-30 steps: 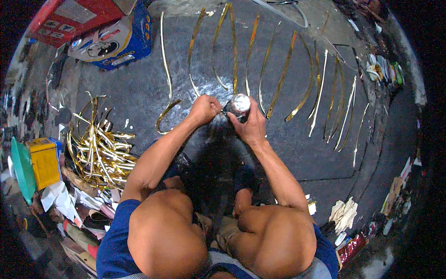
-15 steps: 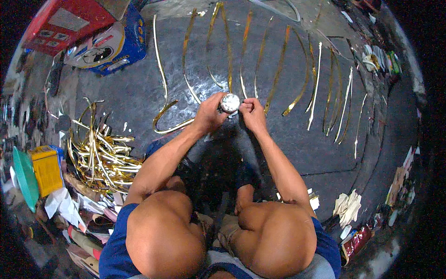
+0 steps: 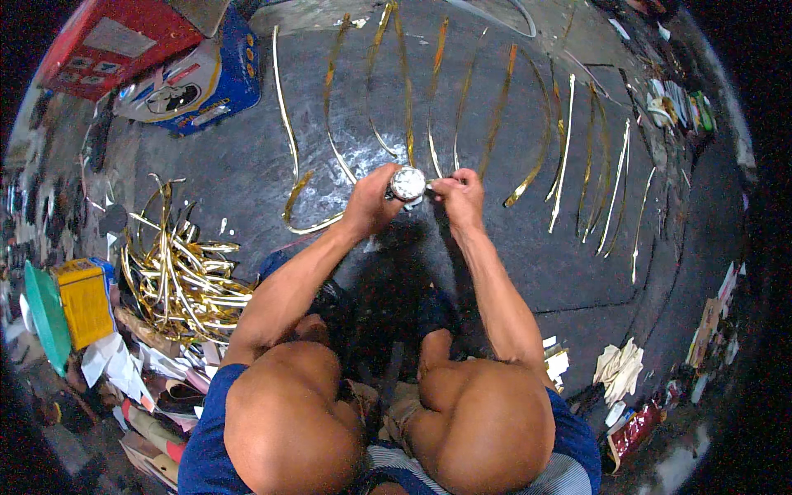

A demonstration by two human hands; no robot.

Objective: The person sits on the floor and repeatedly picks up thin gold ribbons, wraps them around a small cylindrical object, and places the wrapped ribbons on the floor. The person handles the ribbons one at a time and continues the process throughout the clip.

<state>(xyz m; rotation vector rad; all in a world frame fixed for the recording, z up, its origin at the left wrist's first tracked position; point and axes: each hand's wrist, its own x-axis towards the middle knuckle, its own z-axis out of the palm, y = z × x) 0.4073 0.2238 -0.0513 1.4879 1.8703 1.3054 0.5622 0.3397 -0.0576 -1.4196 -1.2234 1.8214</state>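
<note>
Round silver tin (image 3: 407, 182) (between both hands), blue box (image 3: 216, 78) upper-left.

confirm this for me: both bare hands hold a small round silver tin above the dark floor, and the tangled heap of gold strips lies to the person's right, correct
Not quite. In the head view both hands, left hand and right hand, do hold the small round silver tin, but the tangled heap of gold strips lies to the person's left.
</note>
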